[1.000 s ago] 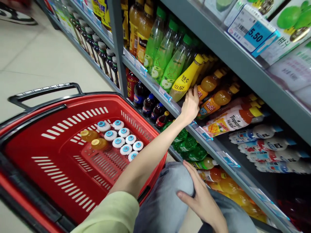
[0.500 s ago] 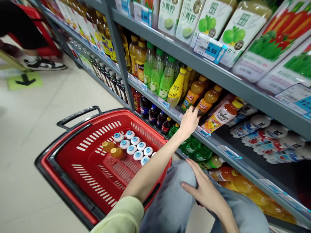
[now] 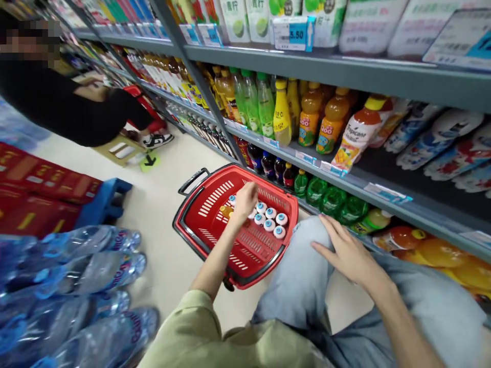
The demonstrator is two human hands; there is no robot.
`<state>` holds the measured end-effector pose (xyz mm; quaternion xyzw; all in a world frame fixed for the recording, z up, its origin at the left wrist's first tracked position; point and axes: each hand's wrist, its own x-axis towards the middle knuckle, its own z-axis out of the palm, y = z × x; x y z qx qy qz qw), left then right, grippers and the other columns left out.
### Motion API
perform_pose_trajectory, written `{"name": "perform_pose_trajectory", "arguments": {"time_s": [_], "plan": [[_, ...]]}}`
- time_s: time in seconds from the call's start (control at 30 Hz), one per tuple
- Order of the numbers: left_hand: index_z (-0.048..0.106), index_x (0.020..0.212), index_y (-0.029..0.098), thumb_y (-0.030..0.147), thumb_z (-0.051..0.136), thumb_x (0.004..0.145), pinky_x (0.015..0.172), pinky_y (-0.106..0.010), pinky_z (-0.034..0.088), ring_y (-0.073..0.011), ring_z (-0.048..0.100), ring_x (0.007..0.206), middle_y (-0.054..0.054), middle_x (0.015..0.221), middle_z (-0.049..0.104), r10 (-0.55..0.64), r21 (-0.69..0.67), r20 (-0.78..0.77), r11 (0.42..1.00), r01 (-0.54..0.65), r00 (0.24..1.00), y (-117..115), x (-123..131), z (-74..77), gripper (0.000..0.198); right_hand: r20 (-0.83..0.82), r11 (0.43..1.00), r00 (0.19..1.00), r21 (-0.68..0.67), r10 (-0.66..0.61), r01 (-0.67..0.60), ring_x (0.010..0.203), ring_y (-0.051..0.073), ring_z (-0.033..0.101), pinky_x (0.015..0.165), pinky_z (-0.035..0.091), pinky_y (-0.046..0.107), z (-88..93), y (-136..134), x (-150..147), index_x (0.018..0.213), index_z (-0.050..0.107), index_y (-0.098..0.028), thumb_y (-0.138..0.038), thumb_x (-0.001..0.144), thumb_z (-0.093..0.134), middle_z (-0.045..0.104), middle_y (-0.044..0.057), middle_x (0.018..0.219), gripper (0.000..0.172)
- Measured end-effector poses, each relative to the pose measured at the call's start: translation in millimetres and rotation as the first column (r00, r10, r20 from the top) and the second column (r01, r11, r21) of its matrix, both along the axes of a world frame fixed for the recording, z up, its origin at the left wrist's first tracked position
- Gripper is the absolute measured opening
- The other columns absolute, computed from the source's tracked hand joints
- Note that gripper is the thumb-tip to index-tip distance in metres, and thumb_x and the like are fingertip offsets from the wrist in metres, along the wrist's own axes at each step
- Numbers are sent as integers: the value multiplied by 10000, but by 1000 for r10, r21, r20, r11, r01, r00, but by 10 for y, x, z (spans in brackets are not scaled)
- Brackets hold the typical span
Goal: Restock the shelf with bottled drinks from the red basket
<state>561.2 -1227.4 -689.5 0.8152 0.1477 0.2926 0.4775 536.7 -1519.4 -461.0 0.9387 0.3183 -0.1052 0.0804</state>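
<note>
My left hand [image 3: 245, 201] is over the red shopping basket [image 3: 199, 246], fingers curled in; whether anything is in them is hidden. Below and beside it, several white-capped bottles [image 3: 269, 225] with blue dots on their lids stand in the basket. An orange-yellow bottle [image 3: 226, 210] stands left of my hand, partly covered by it. My right hand [image 3: 345, 245] rests on my jeans at the knee, fingers stretched apart and holding nothing. On the shelf, two orange Qoo bottles [image 3: 329, 122] stand beside a tilted Tropicana bottle [image 3: 358, 133].
A grey shelf rack [image 3: 307, 66] runs along the right, with green Sprite bottles [image 3: 333, 202] on its lowest level. Packs of large water bottles [image 3: 95, 271] lie at lower left, near a blue pallet [image 3: 103, 202]. Another person [image 3: 76, 107] sits on a wooden stool [image 3: 120, 148].
My left hand has moved from the Qoo bottles on the shelf back over the basket. The view has swung left and widened, showing the water bottles. My right hand stays on the knee.
</note>
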Motion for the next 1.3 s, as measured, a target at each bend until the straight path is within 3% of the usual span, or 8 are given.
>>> {"name": "perform_pose_trajectory", "arguments": {"time_s": [0.1, 0.23, 0.37, 0.53, 0.73, 0.9, 1.13, 1.3], "plan": [[554, 919, 173, 75, 570, 791, 774, -284, 480, -171, 561, 797, -30, 884, 569, 13, -5, -227, 1000, -15, 974, 279, -445, -566, 162, 32, 1000, 999, -1, 28, -28, 1483, 374, 471, 1152, 490, 535, 9, -47, -27, 1647, 329, -208, -636, 1012, 428, 352, 145, 1686, 772], [600, 1094, 115, 112, 605, 800, 934, -329, 517, -223, 627, 976, -84, 1007, 640, 0, 12, -480, 1000, 7, 877, 375, -723, -1069, 294, 43, 998, 998, 36, 40, -42, 1419, 405, 533, 1096, 523, 559, -26, -74, -24, 1642, 350, -225, -639, 1002, 460, 367, 152, 1676, 770], [587, 1303, 107, 125, 659, 822, 1055, -368, 501, -252, 626, 1190, -139, 1248, 655, -94, 13, -640, 991, 133, 763, 280, -587, -1430, 486, -5, 996, 1000, 83, 21, -20, 1434, 412, 514, 1142, 476, 577, -50, -14, 1, 1648, 341, -242, -620, 989, 526, 362, 160, 1675, 781], [599, 1298, 136, 295, 651, 964, 1024, -464, 529, -252, 624, 1184, -125, 1308, 631, -128, 60, -754, 963, 261, 645, 205, -246, -1641, 373, -109, 996, 994, 83, -20, 29, 1455, 415, 485, 1185, 429, 562, 42, 126, 39, 1654, 322, -213, -581, 962, 626, 334, 185, 1682, 840], [642, 1136, 139, 333, 677, 958, 896, -386, 553, -197, 637, 999, -86, 1177, 647, -101, 137, -827, 918, 372, 553, -6, -115, -1639, 266, -134, 994, 990, 97, -33, 46, 1437, 435, 499, 1159, 442, 566, 74, 163, 91, 1651, 324, -191, -604, 929, 677, 398, 218, 1634, 903], [651, 1084, 145, 258, 664, 953, 888, -364, 541, -189, 644, 993, -71, 1152, 661, -96, 193, -832, 874, 447, 546, -147, -172, -1496, 173, -111, 984, 994, 171, -21, 40, 1377, 449, 554, 1115, 474, 581, 33, 150, 95, 1641, 351, -228, -624, 894, 711, 429, 227, 1613, 919], [655, 923, 193, 201, 477, 959, 771, -319, 494, -259, 728, 947, -94, 932, 727, -97, 223, -803, 866, 448, 588, -97, -223, -1015, 182, -99, 980, 994, 188, -47, 65, 1336, 460, 586, 1078, 496, 568, 120, 162, 74, 1641, 355, -213, -616, 878, 736, 478, 263, 1555, 943], [630, 954, 220, 198, 457, 898, 688, -333, 433, -302, 721, 973, -108, 1080, 727, -72, 264, -748, 880, 396, 660, -150, -463, -552, 182, -95, 976, 995, 211, -41, 60, 1316, 459, 601, 1062, 498, 581, 139, 160, 54, 1635, 366, -189, -592, 877, 752, 501, 290, 1523, 940]]}}
